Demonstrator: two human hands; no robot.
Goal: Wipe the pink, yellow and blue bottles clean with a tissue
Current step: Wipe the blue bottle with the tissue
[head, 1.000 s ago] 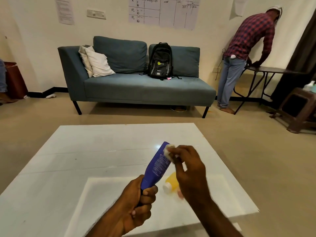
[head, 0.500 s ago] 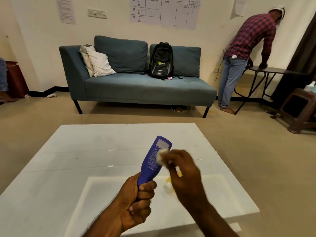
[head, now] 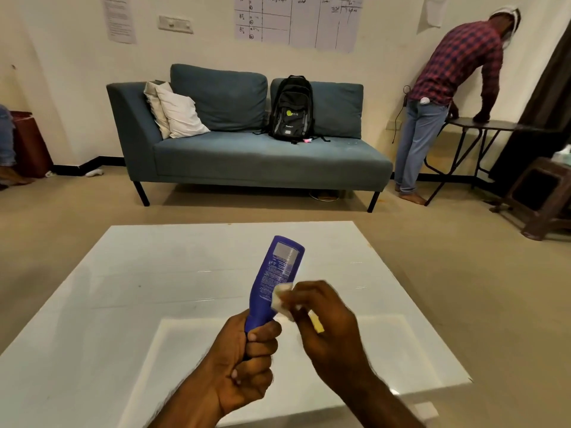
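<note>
The left hand (head: 247, 362) has its fingers (head: 262, 335) clenched round the lower end of the blue bottle (head: 275, 279), holding it up off the bench (head: 123, 288) and tilted away to the right. By my reading that grip low down leaves most of the body bare for wiping and keeps it steady against the rubbing. The wrist is bent up, with the forearm rising from the bottom edge.

The right hand (head: 324, 322) comes in from the right, palm turned down, its fingers (head: 304, 296) pinching a small tissue (head: 282, 299) and pressing it to the bottle's right side, just above the left fingers. The upper half with its label stands clear above both hands.

A yellow bottle (head: 316, 324) shows only as a sliver behind the right fingers, seemingly lying on the bench. The pink one cannot be seen; it may be hidden by the right hand.
</note>
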